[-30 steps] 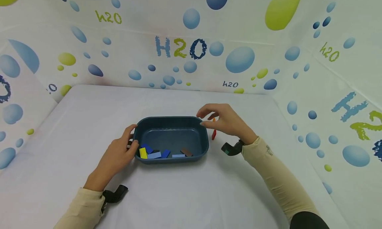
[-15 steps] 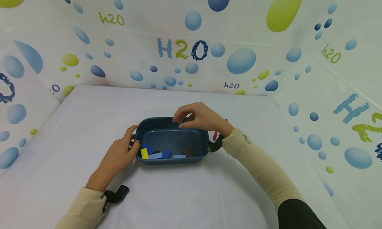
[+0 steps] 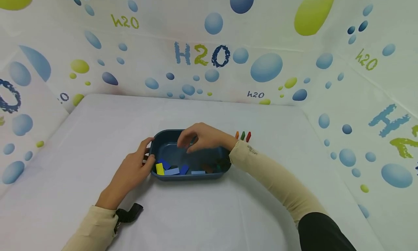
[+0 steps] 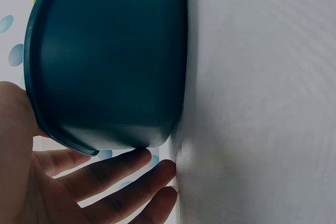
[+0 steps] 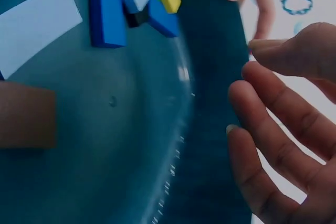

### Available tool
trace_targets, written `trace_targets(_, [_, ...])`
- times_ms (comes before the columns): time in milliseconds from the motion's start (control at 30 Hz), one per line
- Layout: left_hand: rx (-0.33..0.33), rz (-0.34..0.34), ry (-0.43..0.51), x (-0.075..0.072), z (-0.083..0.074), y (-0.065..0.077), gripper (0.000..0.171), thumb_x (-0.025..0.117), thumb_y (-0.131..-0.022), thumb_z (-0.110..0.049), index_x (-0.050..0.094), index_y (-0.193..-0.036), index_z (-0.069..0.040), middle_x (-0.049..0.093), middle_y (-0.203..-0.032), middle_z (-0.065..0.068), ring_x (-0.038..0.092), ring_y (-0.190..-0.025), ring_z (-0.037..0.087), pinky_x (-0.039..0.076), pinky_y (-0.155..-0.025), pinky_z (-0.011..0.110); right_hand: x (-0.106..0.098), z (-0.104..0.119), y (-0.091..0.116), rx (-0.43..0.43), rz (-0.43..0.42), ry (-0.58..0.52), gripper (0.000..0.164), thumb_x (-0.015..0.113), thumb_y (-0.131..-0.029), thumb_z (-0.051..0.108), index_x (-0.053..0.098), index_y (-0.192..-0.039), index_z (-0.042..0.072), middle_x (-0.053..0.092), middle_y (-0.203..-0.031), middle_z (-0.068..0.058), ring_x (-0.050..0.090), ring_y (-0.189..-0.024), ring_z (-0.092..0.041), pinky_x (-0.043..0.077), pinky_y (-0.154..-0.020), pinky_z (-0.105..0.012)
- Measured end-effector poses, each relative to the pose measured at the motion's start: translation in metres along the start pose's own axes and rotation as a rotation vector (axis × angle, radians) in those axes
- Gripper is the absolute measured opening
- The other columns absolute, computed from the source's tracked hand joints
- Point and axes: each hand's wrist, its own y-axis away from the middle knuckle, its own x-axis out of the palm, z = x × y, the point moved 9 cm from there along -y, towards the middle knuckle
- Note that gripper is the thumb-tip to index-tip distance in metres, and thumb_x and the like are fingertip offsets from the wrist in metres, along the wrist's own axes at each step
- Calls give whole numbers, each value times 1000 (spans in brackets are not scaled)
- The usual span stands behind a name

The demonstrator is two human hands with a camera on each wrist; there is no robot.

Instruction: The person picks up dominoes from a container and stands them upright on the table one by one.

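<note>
A dark teal plastic tub (image 3: 189, 177) with rounded corners sits on the white-covered table. Its left end is gripped by my left hand (image 3: 132, 171), thumb at the near corner and index finger at the far one. Over the tub's far side reaches my right hand (image 3: 202, 136), fingers loosely bent and nothing between them; in the right wrist view its fingertips overlap the tub's wall. Small flat blocks lie along the near side inside: a yellow block (image 3: 159, 169), light blue blocks (image 3: 172, 171), dark blue blocks (image 3: 184, 169) and a brown block (image 5: 26, 116).
Behind the right wrist, an orange block (image 3: 237, 135), a green block (image 3: 243, 135) and a red block (image 3: 249, 136) stand in a row on the table (image 3: 261, 207). A white backdrop (image 3: 156, 18) with bubble prints rises behind and at both sides.
My right hand has moved left from the tub's right corner to over its far middle, uncovering the row of coloured blocks. The left hand keeps its hold on the tub.
</note>
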Motion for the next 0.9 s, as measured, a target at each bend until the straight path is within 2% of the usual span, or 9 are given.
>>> trace_targets(167, [-4,3,2,2,0,0,59,46,-106,-18,28,-161,-9,58,-142,35,72,-112,43,60,-85,55,20,-9,-10,-6,90,-56,30,74,-89,-5,75,-118,5,75,-118,-8,71,-105,-15,59,-92,-28])
trace_targets(300, [-5,9,1,4,0,1,60,47,-106,-18,28,-162,-9,58,-142,36,72,-112,44,60,-85,55,33,-20,-14,20,145,-50,31,74,-88,-7,77,-115,7,75,-118,-4,69,-105,-13,57,-93,-26])
trace_targets(633, [15,-7,-6,0,-3,2,59,47,-105,-17,29,-161,-6,60,-139,37,72,-111,44,60,-85,56,52,-32,-17,63,216,10,36,74,-84,-9,77,-113,12,73,-118,1,66,-104,-10,54,-94,-24])
trace_targets(900, [19,-8,-1,-1,-3,1,59,47,-106,-17,29,-161,-6,60,-139,37,72,-110,44,60,-85,56,58,-39,-17,75,246,48,37,77,-85,-5,74,-117,12,72,-119,0,66,-104,-9,53,-94,-23])
